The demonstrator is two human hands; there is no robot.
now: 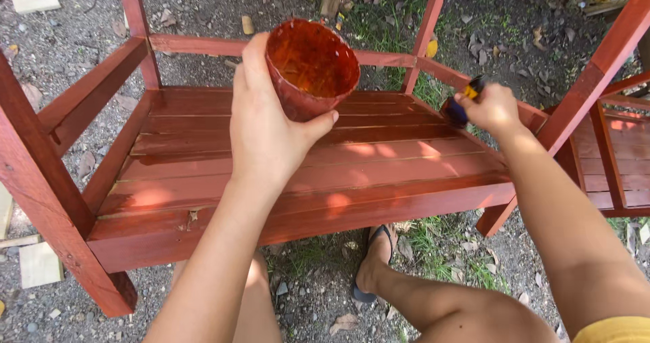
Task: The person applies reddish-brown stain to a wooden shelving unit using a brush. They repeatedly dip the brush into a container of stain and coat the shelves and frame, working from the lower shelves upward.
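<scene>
My left hand (267, 123) is clamped around one cut-off plastic cup (311, 69), stained orange-red inside. I hold it up over the slatted shelf (305, 174), tilted so that its open mouth faces up and towards me; its long axis leans away from me, bottom end down and hidden behind my fingers. My right hand (493, 107) is closed on one brush handle (462, 104), dark with a yellow band, which points left and slightly up at the back right rail (443, 72) of the shelf; I cannot see its bristles. My two hands are well apart. The shelf belongs to one red-stained wooden frame on gravel; a second frame (613, 160) stands just to its right. One sandalled foot (374, 265) shows below.
</scene>
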